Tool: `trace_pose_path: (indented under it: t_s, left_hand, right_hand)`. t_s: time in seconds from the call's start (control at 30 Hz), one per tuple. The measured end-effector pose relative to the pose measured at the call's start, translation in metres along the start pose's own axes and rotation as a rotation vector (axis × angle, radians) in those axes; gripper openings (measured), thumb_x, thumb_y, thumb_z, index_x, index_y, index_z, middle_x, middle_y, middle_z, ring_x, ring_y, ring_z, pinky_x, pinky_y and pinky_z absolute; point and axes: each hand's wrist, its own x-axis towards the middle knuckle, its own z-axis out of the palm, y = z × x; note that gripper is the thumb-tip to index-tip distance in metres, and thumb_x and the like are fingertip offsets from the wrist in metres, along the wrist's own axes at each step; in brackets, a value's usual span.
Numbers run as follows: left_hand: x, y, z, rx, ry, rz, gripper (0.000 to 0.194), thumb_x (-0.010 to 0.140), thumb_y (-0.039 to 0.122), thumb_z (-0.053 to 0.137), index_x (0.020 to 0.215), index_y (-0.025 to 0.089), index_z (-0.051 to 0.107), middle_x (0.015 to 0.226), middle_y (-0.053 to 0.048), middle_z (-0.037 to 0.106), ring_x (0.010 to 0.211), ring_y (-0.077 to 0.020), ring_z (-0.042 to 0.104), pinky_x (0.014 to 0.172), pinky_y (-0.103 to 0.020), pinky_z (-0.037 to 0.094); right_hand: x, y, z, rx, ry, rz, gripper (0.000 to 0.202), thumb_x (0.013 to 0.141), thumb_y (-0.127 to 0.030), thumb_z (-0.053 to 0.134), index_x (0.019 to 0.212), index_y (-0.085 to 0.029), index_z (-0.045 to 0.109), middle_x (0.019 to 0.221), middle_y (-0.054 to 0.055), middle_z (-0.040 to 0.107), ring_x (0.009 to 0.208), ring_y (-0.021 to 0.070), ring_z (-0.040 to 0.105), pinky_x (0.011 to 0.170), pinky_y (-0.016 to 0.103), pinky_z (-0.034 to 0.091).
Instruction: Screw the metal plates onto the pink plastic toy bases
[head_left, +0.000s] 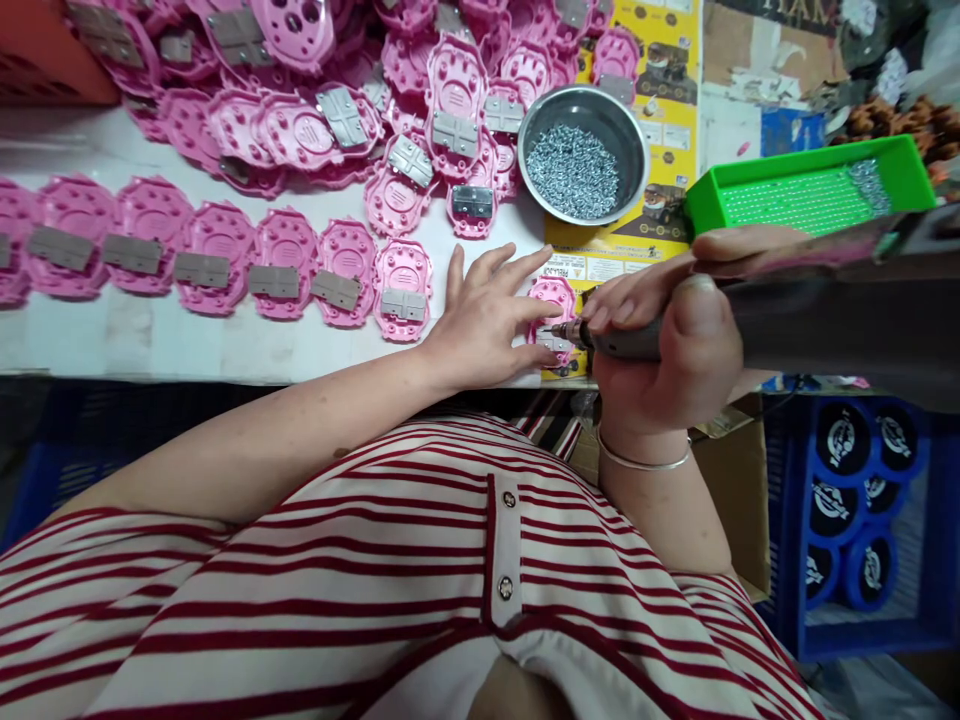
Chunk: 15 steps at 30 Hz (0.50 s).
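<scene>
My left hand (pixel 487 315) lies over the table, its thumb and index finger pressed on a pink plastic casing (pixel 553 292) with a grey cover plate. The other fingers are spread out. My right hand (pixel 675 335) is wrapped around a dark electric screwdriver (pixel 795 325), held nearly level. Its bit points left onto the grey plate, between my left thumb and index finger; the screw under the tip is too small to make out. A metal bowl of small screws (pixel 574 170) stands just beyond the casing.
A row of pink casings (pixel 214 255) with grey plates runs along the table's left side. Behind it rises a heap of more casings (pixel 300 130). A green tray (pixel 810 190) with some screws stands at right. Below sits a blue crate (pixel 926 560) of round blue-black pieces.
</scene>
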Motion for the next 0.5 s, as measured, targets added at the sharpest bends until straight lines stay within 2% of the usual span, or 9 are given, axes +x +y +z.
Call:
trace_pose_path:
  t_s: [0.1, 0.2, 0.37, 0.43, 0.5]
  left_hand:
    - [0.000, -0.002, 0.002, -0.023, 0.035, 0.002, 0.015, 0.081, 0.043, 0.078, 0.093, 0.034, 0.078, 0.153, 0.002, 0.049, 0.145, -0.0371, 0.030, 0.118, -0.072, 0.007]
    - [0.000, -0.003, 0.003, -0.034, 0.045, 0.002, 0.009, 0.081, 0.039, 0.078, 0.085, 0.031, 0.079, 0.149, 0.002, 0.052, 0.144, -0.0365, 0.033, 0.119, -0.071, 0.006]
    - [0.000, -0.003, 0.004, -0.038, 0.043, -0.011, 0.014, 0.079, 0.043, 0.080, 0.082, 0.030, 0.079, 0.147, 0.001, 0.055, 0.144, -0.0355, 0.034, 0.120, -0.068, 0.008]
    - [0.001, -0.003, 0.003, -0.026, 0.034, -0.015, 0.024, 0.077, 0.048, 0.081, 0.095, 0.032, 0.078, 0.148, 0.000, 0.054, 0.143, -0.0358, 0.034, 0.120, -0.069, 0.009]
    - [0.001, -0.003, 0.003, -0.002, 0.019, -0.014, 0.044, 0.073, 0.054, 0.081, 0.111, 0.033, 0.074, 0.150, -0.002, 0.051, 0.143, -0.0373, 0.033, 0.119, -0.070, 0.010]
  right_hand:
    - [0.005, -0.008, 0.006, 0.076, 0.056, -0.205, 0.018, 0.081, -0.042, 0.074, 0.093, -0.033, 0.063, 0.054, -0.011, 0.041, 0.037, 0.0080, 0.041, 0.037, 0.025, 0.041]
    - [0.008, -0.014, 0.007, 0.082, 0.013, -0.229, 0.012, 0.085, -0.036, 0.069, 0.091, -0.029, 0.060, 0.054, -0.012, 0.043, 0.037, 0.0078, 0.044, 0.037, 0.024, 0.045]
    - [0.008, -0.018, 0.007, 0.049, -0.053, -0.238, 0.017, 0.090, -0.034, 0.061, 0.080, -0.027, 0.049, 0.054, -0.011, 0.040, 0.039, 0.0062, 0.041, 0.042, 0.021, 0.048]
    - [0.007, -0.017, 0.007, 0.003, -0.017, -0.220, 0.021, 0.089, -0.040, 0.062, 0.079, -0.028, 0.048, 0.053, -0.011, 0.037, 0.037, 0.0068, 0.040, 0.040, 0.022, 0.046]
    - [0.005, -0.015, 0.007, -0.061, 0.054, -0.173, 0.024, 0.086, -0.047, 0.065, 0.081, -0.029, 0.050, 0.054, -0.010, 0.036, 0.037, 0.0076, 0.040, 0.039, 0.024, 0.045]
